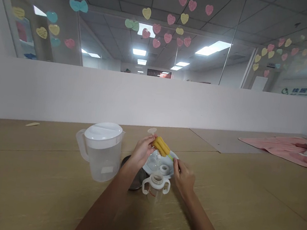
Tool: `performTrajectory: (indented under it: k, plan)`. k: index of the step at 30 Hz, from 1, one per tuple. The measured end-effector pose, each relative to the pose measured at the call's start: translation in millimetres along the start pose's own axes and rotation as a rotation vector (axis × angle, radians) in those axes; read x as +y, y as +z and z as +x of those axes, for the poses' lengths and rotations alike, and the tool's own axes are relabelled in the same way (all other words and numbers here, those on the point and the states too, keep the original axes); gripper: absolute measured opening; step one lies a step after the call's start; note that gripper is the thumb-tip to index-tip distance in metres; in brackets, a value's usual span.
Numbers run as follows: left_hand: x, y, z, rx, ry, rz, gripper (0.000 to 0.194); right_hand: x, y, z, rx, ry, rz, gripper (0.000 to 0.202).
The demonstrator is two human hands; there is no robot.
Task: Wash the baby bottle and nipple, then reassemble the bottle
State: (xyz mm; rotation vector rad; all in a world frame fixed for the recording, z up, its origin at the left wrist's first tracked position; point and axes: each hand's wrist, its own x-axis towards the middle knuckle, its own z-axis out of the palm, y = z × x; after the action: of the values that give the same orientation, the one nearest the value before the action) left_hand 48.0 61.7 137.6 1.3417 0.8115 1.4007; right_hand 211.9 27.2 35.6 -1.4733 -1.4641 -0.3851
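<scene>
And here's our one yellow sponge brush (pixel 162 146), up over the one white dish (pixel 149 172): our left hand (pixel 142 150) pinches its head, our right hand (pixel 185 176) grips the handle. One two-handled bottle (pixel 155 194) stands open nearer us, one white ring (pixel 164 169) in the dish, so uncapping looks done; what's left, we can't tell. Leftward: one dark pan (pixel 138 180), one lidded pitcher (pixel 103 163).

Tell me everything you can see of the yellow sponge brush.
The yellow sponge brush has a grooved, foam-looking head and a thin yellow-green handle. It tilts, head up and leftward, appearing raised over the white dish. The left hand holds the head's upper end; the right hand grips the handle, hiding its end.
</scene>
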Motion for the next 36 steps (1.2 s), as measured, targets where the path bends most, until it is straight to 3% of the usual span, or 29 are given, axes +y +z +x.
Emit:
performTrajectory:
  k: [4,8,13,15,20,24,28,32,36]
  plan:
    - [7,-19.6,9,0.049,0.041,0.243,0.027,5,-1,0,0.005,-0.068,-0.044,0.047]
    - [11,-48.6,13,0.068,0.015,0.672,0.023,5,-4,0,0.038,-0.005,-0.005,0.047]
    - [-11,-69.5,6,-0.011,-0.137,1.144,0.013,6,-2,1,0.04,0.141,-0.021,0.043]
    - [-25,-71.3,1,-0.072,-0.191,1.262,0.022,7,-2,2,0.032,0.164,-0.019,0.041]
    - [-39,-62.7,-4,-0.151,-0.255,1.426,0.032,8,-5,3,0.066,0.155,0.073,0.035]
    - [-27,-44.0,-3,-0.171,-0.14,1.449,0.025,7,-6,4,0.072,0.205,0.081,0.035]
    - [-26,-23.0,-8,-0.382,0.05,1.352,0.038,6,-6,5,0.042,0.237,0.07,0.035]
    - [-42,-15.3,-14,-0.564,0.131,1.247,0.04,7,-6,5,0.036,0.248,0.072,0.035]
    - [-57,-17.9,-12,-0.514,0.122,1.19,0.037,7,-5,5,0.049,0.257,0.081,0.034]
